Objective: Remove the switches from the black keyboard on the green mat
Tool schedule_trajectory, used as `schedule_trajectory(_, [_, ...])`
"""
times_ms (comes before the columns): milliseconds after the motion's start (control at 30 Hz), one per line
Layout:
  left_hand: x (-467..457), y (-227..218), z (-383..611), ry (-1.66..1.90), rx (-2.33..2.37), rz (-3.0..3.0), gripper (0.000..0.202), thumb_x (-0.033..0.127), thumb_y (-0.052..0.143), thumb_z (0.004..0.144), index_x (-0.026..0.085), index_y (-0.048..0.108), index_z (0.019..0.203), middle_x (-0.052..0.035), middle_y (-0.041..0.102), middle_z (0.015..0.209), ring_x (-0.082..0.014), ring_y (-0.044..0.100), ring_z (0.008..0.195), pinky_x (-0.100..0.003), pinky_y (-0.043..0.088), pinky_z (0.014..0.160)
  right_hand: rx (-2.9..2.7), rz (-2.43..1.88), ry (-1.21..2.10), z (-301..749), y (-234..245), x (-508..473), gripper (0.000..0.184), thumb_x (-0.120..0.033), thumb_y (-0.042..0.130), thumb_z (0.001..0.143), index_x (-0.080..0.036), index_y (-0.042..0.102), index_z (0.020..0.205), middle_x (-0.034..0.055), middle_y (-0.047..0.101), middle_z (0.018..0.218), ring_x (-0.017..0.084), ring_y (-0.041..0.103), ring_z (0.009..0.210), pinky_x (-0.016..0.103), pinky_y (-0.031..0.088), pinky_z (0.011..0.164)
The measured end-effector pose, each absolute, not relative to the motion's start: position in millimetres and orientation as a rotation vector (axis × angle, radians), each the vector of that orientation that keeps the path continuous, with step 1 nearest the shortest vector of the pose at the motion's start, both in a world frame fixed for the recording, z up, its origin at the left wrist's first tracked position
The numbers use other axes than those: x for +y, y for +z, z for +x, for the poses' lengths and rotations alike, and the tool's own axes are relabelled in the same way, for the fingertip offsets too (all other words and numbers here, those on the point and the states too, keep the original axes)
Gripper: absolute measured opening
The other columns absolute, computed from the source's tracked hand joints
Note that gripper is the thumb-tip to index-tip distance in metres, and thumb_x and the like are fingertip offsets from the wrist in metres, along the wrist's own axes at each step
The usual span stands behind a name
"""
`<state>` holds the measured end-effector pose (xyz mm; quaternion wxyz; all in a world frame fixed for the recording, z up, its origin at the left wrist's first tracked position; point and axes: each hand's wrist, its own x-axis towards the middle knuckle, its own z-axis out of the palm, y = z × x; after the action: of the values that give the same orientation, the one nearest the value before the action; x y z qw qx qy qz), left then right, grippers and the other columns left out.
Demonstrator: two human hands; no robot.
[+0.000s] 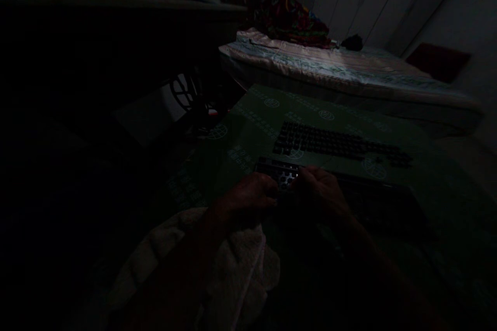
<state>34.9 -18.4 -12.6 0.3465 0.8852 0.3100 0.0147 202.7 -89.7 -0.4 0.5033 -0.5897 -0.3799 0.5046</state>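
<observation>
Green desk [248, 99]: loose keycaps [324, 140] rowed twd far edge, prob. to preserve order; L hand [254, 191], R hand [322, 186] at keyboard [382, 200] L end; fingers' grip: can't tell.

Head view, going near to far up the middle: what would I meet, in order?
Pale cloth → dark keyboard → rows of loose keys → bed → wall.

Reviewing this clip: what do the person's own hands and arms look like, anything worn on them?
Both the left hand and right hand are ungloved. The left forearm and right forearm look bare, with no sleeve visible. It's too dark to rule out rings or finer markings.
</observation>
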Motion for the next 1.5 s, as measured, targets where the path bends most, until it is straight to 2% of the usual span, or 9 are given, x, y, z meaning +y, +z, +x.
schedule_trajectory(100, [-18.6, -12.3, 33.9, 0.056, 0.809, 2.254, 0.016, 0.017, 0.055, 0.068, 0.016, 0.065, 0.080, -0.0018, 0.061, 0.078, -0.0132, 0.056, 0.071, -0.023, 0.041, 0.061, -0.910, -1.312, 1.283, 204.7, -7.3, -87.9, 0.031, -0.037, 0.076, 0.057, -0.018, 0.053, 0.064, -0.0032, 0.060, 0.056, 0.009, 0.053, 0.044, 0.019, 0.041, 0.042])
schedule_trajectory(233, [-20.6, -9.5, 34.2, 0.038, 0.850, 2.213, 0.017, 0.016, 0.055, 0.067, 0.017, 0.065, 0.081, -0.0014, 0.062, 0.076, -0.0125, 0.056, 0.067, -0.022, 0.041, 0.058, -0.979, -1.194, 1.300, 208.1, -15.1, -87.7, 0.029, -0.029, 0.077, 0.056, -0.019, 0.053, 0.069, -0.0030, 0.062, 0.063, 0.010, 0.057, 0.053, 0.021, 0.046, 0.049])
schedule_trajectory(400, [-21.6, -6.9, 35.0, -0.008, 0.882, 2.189, 0.017, 0.018, 0.055, 0.067, 0.017, 0.065, 0.080, -0.0009, 0.061, 0.073, -0.0118, 0.054, 0.061, -0.022, 0.039, 0.054, -1.048, -1.187, 1.266, 210.7, -19.4, -88.7, 0.026, -0.027, 0.075, 0.061, -0.020, 0.053, 0.071, -0.0036, 0.062, 0.063, 0.010, 0.058, 0.053, 0.021, 0.047, 0.050])
schedule_trajectory(567, [-20.3, -10.4, 33.9, 0.038, 0.884, 2.276, 0.017, 0.021, 0.057, 0.066, 0.017, 0.065, 0.081, -0.0013, 0.061, 0.078, -0.0130, 0.055, 0.067, -0.022, 0.039, 0.057, -1.122, -1.210, 1.292, 213.4, -23.1, -89.2, 0.024, -0.030, 0.072, 0.066, -0.020, 0.051, 0.075, -0.0032, 0.061, 0.062, 0.011, 0.058, 0.051, 0.022, 0.045, 0.048])
schedule_trajectory(733, [-20.1, -11.9, 33.1, 0.024, 0.867, 2.277, 0.018, 0.021, 0.056, 0.067, 0.017, 0.065, 0.083, -0.0017, 0.062, 0.080, -0.0140, 0.056, 0.071, -0.023, 0.040, 0.059, -1.199, -1.206, 1.307, 217.8, -24.6, -88.0, 0.024, -0.031, 0.071, 0.067, -0.019, 0.051, 0.075, -0.0012, 0.060, 0.068, 0.012, 0.058, 0.059, 0.024, 0.046, 0.053])
schedule_trajectory(967, [-21.5, -4.2, 33.9, 0.003, 0.864, 2.287, 0.013, 0.020, 0.056, 0.068, 0.016, 0.063, 0.077, -0.0021, 0.059, 0.074, -0.0137, 0.054, 0.066, -0.024, 0.038, 0.057, -1.348, -1.292, 1.151, 218.3, -25.8, -88.2, 0.024, -0.036, 0.070, 0.067, -0.019, 0.053, 0.072, -0.0009, 0.057, 0.067, 0.012, 0.053, 0.059, 0.023, 0.042, 0.053])
schedule_trajectory(1133, [-20.6, -5.3, 34.0, 0.005, 0.881, 2.246, 0.014, 0.021, 0.056, 0.068, 0.016, 0.063, 0.079, -0.0023, 0.060, 0.077, -0.0140, 0.054, 0.069, -0.024, 0.039, 0.058, -1.408, -1.338, 1.076, 215.2, -27.8, -87.4, 0.023, -0.038, 0.067, 0.069, -0.019, 0.055, 0.070, -0.0008, 0.057, 0.065, 0.012, 0.052, 0.060, 0.024, 0.042, 0.053])
schedule_trajectory(1367, [-23.8, 1.2, 34.6, -0.014, 0.904, 2.232, 0.014, 0.018, 0.054, 0.068, 0.015, 0.062, 0.078, -0.0018, 0.060, 0.077, -0.0128, 0.053, 0.068, -0.023, 0.039, 0.059, -1.408, -1.326, 1.156, 213.0, -32.3, -88.2, 0.023, -0.037, 0.069, 0.068, -0.019, 0.059, 0.078, -0.0012, 0.060, 0.070, 0.013, 0.055, 0.064, 0.024, 0.042, 0.055])
schedule_trajectory(1500, [-25.1, 1.0, 34.5, 0.007, 0.895, 2.193, 0.014, 0.023, 0.054, 0.071, 0.015, 0.063, 0.078, -0.0014, 0.060, 0.076, -0.0121, 0.053, 0.066, -0.021, 0.038, 0.055, -1.387, -1.255, 1.282, 210.5, -32.9, -90.4, 0.028, -0.036, 0.070, 0.067, -0.020, 0.059, 0.086, -0.0002, 0.061, 0.076, 0.015, 0.058, 0.068, 0.024, 0.044, 0.057])
